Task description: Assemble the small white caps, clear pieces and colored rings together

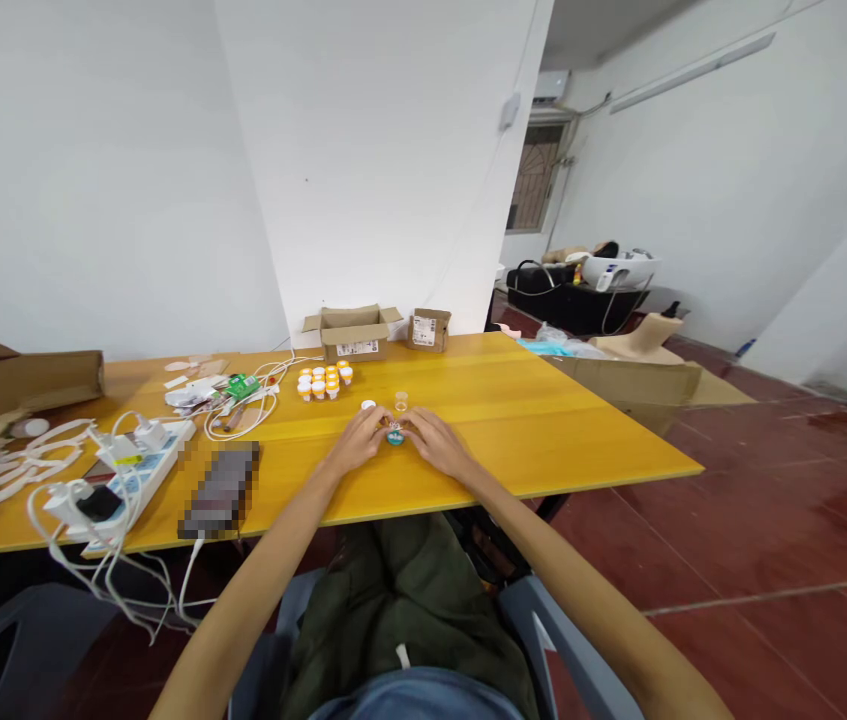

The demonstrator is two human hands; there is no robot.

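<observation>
Both hands, left (pixel 358 443) and right (pixel 434 444), pinch a small teal-topped object (pixel 394 435), mostly hidden by fingers

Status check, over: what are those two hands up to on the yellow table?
Left hand and right hand both pinching a small teal-topped item. White cap and clear cup just beyond. Nothing blocking the hands.

Bright even light, edges warped

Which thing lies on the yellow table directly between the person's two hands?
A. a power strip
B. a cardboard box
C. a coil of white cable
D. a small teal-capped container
D: the small teal-capped container sits on the yellow table between the left hand and the right hand, whose fingertips meet around it.
</observation>
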